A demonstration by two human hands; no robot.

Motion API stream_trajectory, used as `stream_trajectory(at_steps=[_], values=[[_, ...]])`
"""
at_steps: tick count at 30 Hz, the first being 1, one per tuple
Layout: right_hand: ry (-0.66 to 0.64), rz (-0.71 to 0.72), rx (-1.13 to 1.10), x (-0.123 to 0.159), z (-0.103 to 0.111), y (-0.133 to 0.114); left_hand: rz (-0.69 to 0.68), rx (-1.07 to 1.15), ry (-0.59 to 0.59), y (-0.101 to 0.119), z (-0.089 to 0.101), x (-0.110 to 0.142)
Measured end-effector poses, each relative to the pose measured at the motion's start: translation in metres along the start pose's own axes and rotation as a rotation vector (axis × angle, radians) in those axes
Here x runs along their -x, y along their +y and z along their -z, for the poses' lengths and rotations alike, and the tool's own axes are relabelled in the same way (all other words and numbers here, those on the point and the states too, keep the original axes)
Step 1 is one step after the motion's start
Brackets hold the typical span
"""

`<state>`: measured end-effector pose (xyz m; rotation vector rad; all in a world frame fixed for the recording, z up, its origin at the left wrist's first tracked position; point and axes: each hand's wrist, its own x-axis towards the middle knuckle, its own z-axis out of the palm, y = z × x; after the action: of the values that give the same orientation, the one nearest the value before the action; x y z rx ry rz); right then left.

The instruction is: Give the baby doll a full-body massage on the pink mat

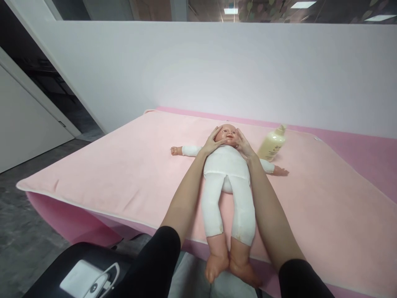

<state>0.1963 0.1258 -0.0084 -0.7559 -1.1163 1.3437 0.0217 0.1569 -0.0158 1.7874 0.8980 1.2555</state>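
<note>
A baby doll (227, 161) with a white cloth body lies on its back, its bare feet toward me and hanging past the table's near edge. My left hand (212, 142) rests along one side of its head, fingers spread, the thumb reaching toward the chin. On the other side, my right hand (245, 145) lies against the cheek with its fingers stretched up toward the temple. Both hands touch the head without closing round it; part of the right palm is hidden. The doll's arms stretch out sideways. A pale yellow pump bottle (271, 143) stands tilted in view beside my right hand.
A light pink blanket (124, 165) covers the table over a darker pink cloth (366, 161). Behind it rises a white partition wall (198, 66). At lower left, a white device with a cable (87, 279) rests on a black surface.
</note>
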Motion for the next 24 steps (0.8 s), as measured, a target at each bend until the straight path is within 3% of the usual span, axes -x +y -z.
stream_trajectory(at_steps=[6, 11, 16, 21, 24], values=[[0.060, 0.112, 0.147, -0.005, 0.006, 0.009, -0.038, -0.025, 0.010, -0.002, -0.002, 0.001], [0.014, 0.030, 0.034, -0.003, 0.004, 0.004, -0.030, -0.025, -0.004, -0.001, 0.000, -0.001], [0.056, 0.007, -0.047, -0.002, 0.000, 0.001, 0.013, 0.005, 0.050, -0.004, -0.003, -0.002], [0.082, 0.044, 0.072, -0.001, -0.001, 0.003, -0.038, -0.056, 0.040, -0.010, -0.005, -0.003], [0.033, 0.008, 0.014, 0.000, 0.000, 0.003, -0.032, -0.052, 0.020, -0.011, -0.005, -0.004]])
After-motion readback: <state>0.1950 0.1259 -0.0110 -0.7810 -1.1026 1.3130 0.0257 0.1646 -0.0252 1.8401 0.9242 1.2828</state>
